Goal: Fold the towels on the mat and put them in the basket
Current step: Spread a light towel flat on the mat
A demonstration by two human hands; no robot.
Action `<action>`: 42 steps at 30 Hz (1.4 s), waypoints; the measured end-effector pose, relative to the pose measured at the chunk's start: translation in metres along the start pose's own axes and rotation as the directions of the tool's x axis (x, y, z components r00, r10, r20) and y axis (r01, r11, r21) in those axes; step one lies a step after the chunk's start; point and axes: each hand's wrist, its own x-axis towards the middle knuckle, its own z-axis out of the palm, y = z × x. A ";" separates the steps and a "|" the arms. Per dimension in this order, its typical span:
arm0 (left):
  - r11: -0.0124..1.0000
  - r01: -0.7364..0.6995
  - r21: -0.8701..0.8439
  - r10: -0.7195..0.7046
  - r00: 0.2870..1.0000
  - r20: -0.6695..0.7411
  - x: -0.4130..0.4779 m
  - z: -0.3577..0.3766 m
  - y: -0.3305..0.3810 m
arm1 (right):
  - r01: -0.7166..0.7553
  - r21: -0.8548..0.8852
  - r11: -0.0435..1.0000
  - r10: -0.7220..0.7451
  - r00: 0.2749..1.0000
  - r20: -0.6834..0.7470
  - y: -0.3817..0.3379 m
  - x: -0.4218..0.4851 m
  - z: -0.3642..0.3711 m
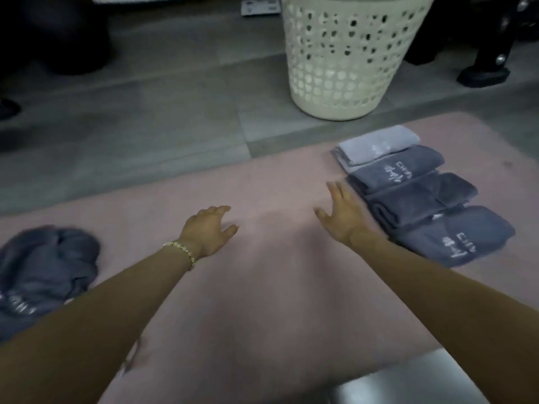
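I am logging: left hand [208,230], fingers relaxed and slightly parted, holding nothing over the pink mat [262,287]; right hand [339,212], fingers spread, empty, just beside four folded towels [408,193] lying in a row; crumpled towel [43,272] lying at left; basket [344,53] standing beyond.

Both hands, left [208,230] and right [341,214], hover open over the pink mat [262,287]. Four folded towels [408,193] line its right edge; a crumpled towel [43,272] lies at its left edge; the basket [344,59] stands beyond its far edge.
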 end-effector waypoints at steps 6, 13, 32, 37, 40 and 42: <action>0.937 0.312 -0.156 -0.336 0.927 -0.163 -0.112 0.007 -0.163 | 0.325 0.057 0.944 -0.326 0.888 0.324 -0.156 -0.024 0.089; 0.875 0.443 -0.194 -0.467 0.879 -0.098 -0.212 0.061 -0.283 | 0.320 0.220 0.921 -0.387 0.707 0.591 -0.230 -0.089 0.213; 0.841 0.243 -0.484 -0.328 0.939 -0.100 -0.202 0.065 -0.297 | 0.157 0.570 0.807 -0.522 0.641 0.563 -0.295 -0.150 0.290; 0.579 0.151 -0.801 -0.299 0.954 -0.036 -0.185 0.010 -0.280 | -0.074 0.665 0.743 -0.460 0.666 0.588 -0.303 -0.138 0.260; 0.351 0.024 -0.936 -0.341 0.934 -0.104 -0.170 -0.012 -0.244 | -0.168 0.736 0.656 -0.391 0.758 0.521 -0.303 -0.118 0.216; 0.470 0.014 -0.883 -0.305 0.941 -0.147 -0.160 -0.014 -0.214 | -0.286 0.779 0.558 -0.323 0.791 0.521 -0.303 -0.101 0.181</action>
